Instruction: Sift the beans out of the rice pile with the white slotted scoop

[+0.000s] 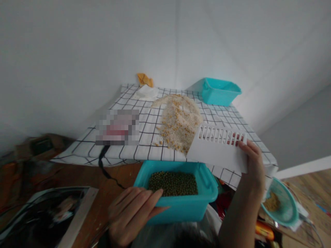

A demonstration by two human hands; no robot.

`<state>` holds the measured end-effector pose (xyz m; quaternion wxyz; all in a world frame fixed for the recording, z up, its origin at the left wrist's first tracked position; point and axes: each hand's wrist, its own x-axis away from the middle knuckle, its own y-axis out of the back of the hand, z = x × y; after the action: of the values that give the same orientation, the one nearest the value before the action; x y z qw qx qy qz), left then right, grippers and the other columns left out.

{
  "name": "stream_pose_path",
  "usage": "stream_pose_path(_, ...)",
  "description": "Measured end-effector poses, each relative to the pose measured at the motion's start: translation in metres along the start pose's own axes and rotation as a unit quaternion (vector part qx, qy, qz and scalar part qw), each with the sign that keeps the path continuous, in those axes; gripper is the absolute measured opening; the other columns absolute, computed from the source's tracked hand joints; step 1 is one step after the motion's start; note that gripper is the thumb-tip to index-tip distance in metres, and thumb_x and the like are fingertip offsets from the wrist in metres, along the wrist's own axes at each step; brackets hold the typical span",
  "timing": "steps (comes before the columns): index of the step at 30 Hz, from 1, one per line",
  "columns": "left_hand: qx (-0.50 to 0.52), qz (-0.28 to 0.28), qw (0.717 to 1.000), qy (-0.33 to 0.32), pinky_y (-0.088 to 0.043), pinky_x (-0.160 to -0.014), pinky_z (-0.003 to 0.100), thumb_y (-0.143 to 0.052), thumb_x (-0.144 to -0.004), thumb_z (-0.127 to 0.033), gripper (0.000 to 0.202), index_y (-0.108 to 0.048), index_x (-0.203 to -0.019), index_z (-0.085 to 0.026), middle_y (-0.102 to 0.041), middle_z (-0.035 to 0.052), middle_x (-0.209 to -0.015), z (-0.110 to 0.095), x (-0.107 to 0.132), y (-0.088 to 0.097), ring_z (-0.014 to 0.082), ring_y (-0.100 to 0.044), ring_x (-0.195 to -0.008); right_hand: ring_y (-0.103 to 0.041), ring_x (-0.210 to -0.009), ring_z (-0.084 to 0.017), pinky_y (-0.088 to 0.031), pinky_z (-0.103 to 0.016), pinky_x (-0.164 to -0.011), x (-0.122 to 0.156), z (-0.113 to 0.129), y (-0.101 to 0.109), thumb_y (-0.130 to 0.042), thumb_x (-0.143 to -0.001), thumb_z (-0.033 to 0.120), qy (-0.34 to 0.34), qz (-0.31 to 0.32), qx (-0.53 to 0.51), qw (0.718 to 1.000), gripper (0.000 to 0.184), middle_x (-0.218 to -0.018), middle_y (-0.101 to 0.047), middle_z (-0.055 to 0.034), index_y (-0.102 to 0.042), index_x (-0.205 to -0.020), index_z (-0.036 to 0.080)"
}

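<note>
My left hand point(133, 210) grips the near left rim of a turquoise plastic bin point(178, 208), fingers over the edge and thumb along the outer wall. Inside the bin lies a layer of small green beans point(173, 183), probably mung beans. In my right hand point(253, 160) is a white plastic board point(217, 150) with a row of slots, held by its right end and slanted over the table's front edge. The board's left end touches or overlaps a spread pile of pale grains mixed with yellow kernels point(179, 120).
A checked cloth covers the table point(147, 137). A second turquoise bin point(221, 92) stands at the back right. White paper point(146, 92) and an orange cloth point(145, 80) lie at the back left. A blurred-out object point(117, 127) sits left, a turquoise basket point(283, 203) lower right.
</note>
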<state>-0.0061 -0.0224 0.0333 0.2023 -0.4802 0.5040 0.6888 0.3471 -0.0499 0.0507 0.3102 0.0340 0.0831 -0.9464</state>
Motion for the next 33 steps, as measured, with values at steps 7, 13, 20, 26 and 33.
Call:
stream_pose_path(7,0.003,-0.001,1.0,0.0,-0.05,-0.07,0.028,-0.066,-0.097,-0.021,0.017,-0.075,-0.087,-0.01,-0.071,0.0002,-0.063,0.001,-0.002,0.001,0.0128,-0.067,-0.059,-0.063,-0.062,-0.017,-0.041,-0.027,-0.055,0.0,0.005,-0.008,-0.08,-0.065,0.037,0.007,0.022,-0.014,1.0,0.024,-0.079,-0.077,0.0008,-0.081,-0.085,0.024)
stream_pose_path(13,-0.015,-0.009,1.0,-0.002,-0.051,-0.07,0.027,-0.065,-0.098,-0.024,0.019,-0.074,-0.085,-0.013,-0.071,-0.0014,-0.061,0.001,-0.002,0.0,0.0123,-0.067,-0.058,-0.065,-0.068,-0.02,-0.043,-0.029,-0.058,-0.001,0.001,-0.011,-0.079,-0.066,0.037,0.011,0.042,-0.009,0.999,0.024,-0.083,-0.078,-0.0012,-0.081,-0.085,0.024)
stream_pose_path(20,-0.015,0.0,1.0,-0.004,-0.051,-0.069,0.027,-0.063,-0.099,-0.025,0.02,-0.074,-0.086,-0.013,-0.071,-0.0016,-0.061,0.001,-0.002,0.001,0.0121,-0.067,-0.057,-0.069,-0.078,-0.021,-0.046,-0.03,-0.066,0.004,0.003,-0.023,-0.079,-0.069,0.038,0.025,0.06,-0.016,0.998,0.023,-0.089,-0.079,-0.0007,-0.081,-0.088,0.026)
stream_pose_path(26,-0.005,0.005,1.0,0.0,-0.051,-0.067,0.028,-0.064,-0.099,-0.025,0.019,-0.074,-0.088,-0.013,-0.072,-0.0012,-0.062,0.002,0.0,0.001,0.0121,-0.068,-0.058,-0.07,-0.075,-0.022,-0.046,-0.03,-0.065,0.011,0.006,-0.031,-0.077,-0.073,0.037,0.03,0.065,-0.023,0.997,0.023,-0.088,-0.079,-0.0007,-0.081,-0.093,0.026)
stream_pose_path(33,-0.016,0.001,1.0,0.002,-0.053,-0.067,0.027,-0.065,-0.098,-0.025,0.019,-0.074,-0.087,-0.014,-0.073,-0.0014,-0.062,0.002,-0.001,0.0,0.0117,-0.069,-0.057,-0.068,-0.073,-0.021,-0.045,-0.031,-0.065,0.011,0.006,-0.029,-0.077,-0.072,0.035,0.027,0.075,-0.021,0.997,0.022,-0.086,-0.079,0.0,-0.081,-0.091,0.026)
